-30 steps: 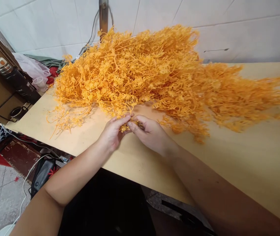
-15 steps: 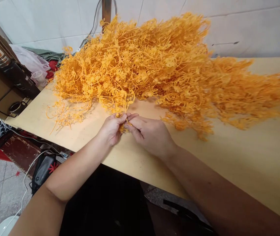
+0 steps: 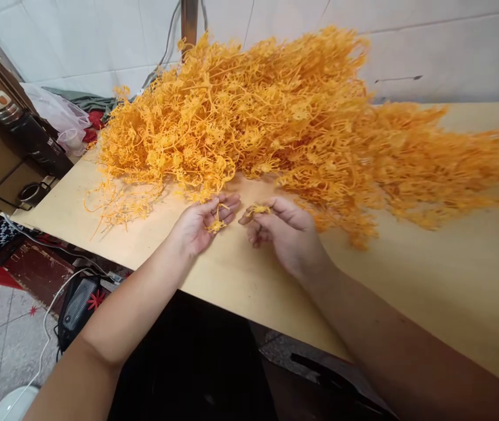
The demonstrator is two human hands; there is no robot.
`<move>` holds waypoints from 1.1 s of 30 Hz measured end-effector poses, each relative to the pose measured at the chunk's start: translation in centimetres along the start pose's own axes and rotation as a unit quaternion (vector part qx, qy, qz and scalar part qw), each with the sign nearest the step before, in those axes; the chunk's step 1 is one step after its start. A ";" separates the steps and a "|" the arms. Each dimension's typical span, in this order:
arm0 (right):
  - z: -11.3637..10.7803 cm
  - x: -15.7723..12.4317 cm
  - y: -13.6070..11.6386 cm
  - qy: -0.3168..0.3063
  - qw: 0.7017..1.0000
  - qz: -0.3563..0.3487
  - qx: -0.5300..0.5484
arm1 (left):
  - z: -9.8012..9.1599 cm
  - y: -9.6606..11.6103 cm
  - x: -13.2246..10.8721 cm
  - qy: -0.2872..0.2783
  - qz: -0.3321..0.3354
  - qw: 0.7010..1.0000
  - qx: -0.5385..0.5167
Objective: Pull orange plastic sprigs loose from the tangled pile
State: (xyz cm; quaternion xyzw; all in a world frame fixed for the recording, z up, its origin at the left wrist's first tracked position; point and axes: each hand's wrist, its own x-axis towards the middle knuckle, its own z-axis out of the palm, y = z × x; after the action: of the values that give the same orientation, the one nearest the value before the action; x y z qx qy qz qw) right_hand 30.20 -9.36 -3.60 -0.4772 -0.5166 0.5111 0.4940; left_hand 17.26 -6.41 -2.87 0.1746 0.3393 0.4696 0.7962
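Note:
A big tangled heap of orange plastic sprigs (image 3: 284, 123) covers the back of a pale wooden table (image 3: 429, 280). My left hand (image 3: 201, 225) lies palm up at the heap's near edge, fingers loosely curled, with a small orange plastic piece (image 3: 215, 225) resting in it. My right hand (image 3: 282, 234) is just to its right, thumb and forefinger pinched on another small orange piece (image 3: 258, 209). The two hands are a little apart. Loose thin orange strands (image 3: 118, 207) lie scattered on the table to the left.
A black flask with a white cap (image 3: 26, 137) lies on a brown shelf at the left, beside a pink plastic bag (image 3: 59, 120). White tiled wall behind. Cables and a dark device (image 3: 76, 307) sit on the floor below the table's left edge.
My hands, pressed together on one orange piece before, have pulled apart. Each now has a small orange bit, and my left palm has turned up.

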 end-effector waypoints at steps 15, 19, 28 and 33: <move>1.4 -0.4 0.6 -0.095 0.961 -0.127 -0.226 | 0.6 -1.2 -0.2 0.021 0.021 0.998 0.057; 0.5 -0.1 0.5 -0.135 0.909 -0.172 -0.355 | 0.9 -1.6 -0.3 0.051 0.031 0.997 0.053; 4.1 -5.9 -1.0 -0.423 0.758 -0.308 -0.390 | 0.6 -0.7 1.4 0.065 0.053 0.996 0.026; -0.2 -5.2 -3.8 -0.258 0.845 -0.270 -0.382 | 0.7 -1.4 0.7 -0.024 0.039 0.993 0.107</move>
State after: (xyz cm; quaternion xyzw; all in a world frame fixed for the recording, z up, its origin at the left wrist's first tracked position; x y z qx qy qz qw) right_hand 30.69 -14.62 0.09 -0.3209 -0.8884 0.2238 0.2402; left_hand 18.90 -6.53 -3.44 0.2831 0.3609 0.4574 0.7618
